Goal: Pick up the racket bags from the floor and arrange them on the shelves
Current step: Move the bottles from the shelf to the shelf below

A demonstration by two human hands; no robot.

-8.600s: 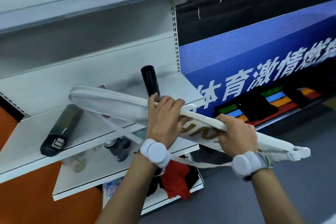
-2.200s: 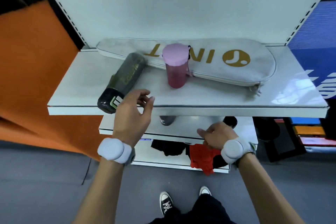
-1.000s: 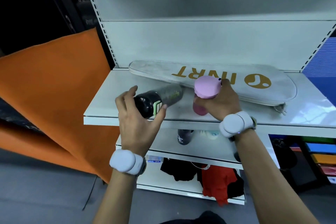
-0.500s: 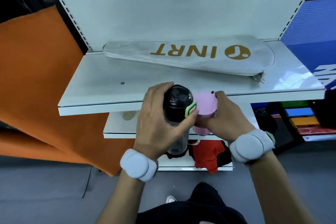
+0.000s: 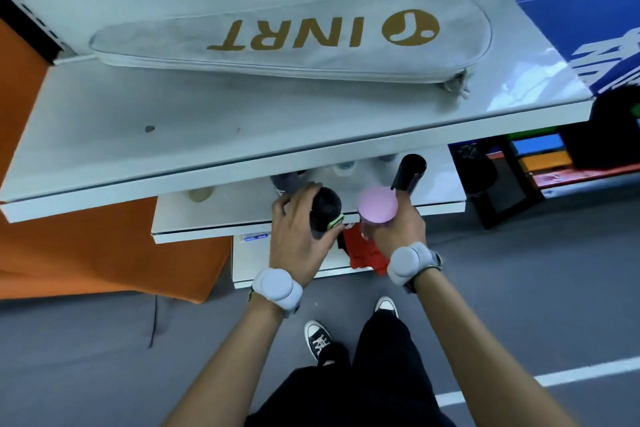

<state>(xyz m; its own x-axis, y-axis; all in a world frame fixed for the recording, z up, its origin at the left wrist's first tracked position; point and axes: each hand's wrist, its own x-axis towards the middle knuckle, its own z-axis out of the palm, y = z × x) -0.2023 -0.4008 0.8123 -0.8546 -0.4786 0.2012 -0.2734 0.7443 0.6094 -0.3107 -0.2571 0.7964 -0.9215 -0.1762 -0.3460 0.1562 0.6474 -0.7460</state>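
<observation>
A white racket bag (image 5: 291,42) with gold "INRT" lettering lies flat along the back of the upper white shelf (image 5: 242,121). My left hand (image 5: 298,236) grips a dark bottle (image 5: 325,208) with a green clip, held upright at the front edge of the lower shelf (image 5: 214,218). My right hand (image 5: 394,222) holds a pink tumbler (image 5: 377,206) upright beside it. Both hands are below the upper shelf's front edge, well apart from the bag.
On the lower shelf stand a tall black bottle (image 5: 408,173), a grey cup (image 5: 287,182) and pale cups further back. Red cloth (image 5: 365,251) lies on the bottom shelf. Orange fabric (image 5: 86,246) hangs at left, coloured mats (image 5: 543,156) at right. My feet are on grey floor.
Both hands have gone down from the upper shelf's edge to the lower shelf's front, carrying the dark bottle and the pink tumbler. The racket bag has stayed put.
</observation>
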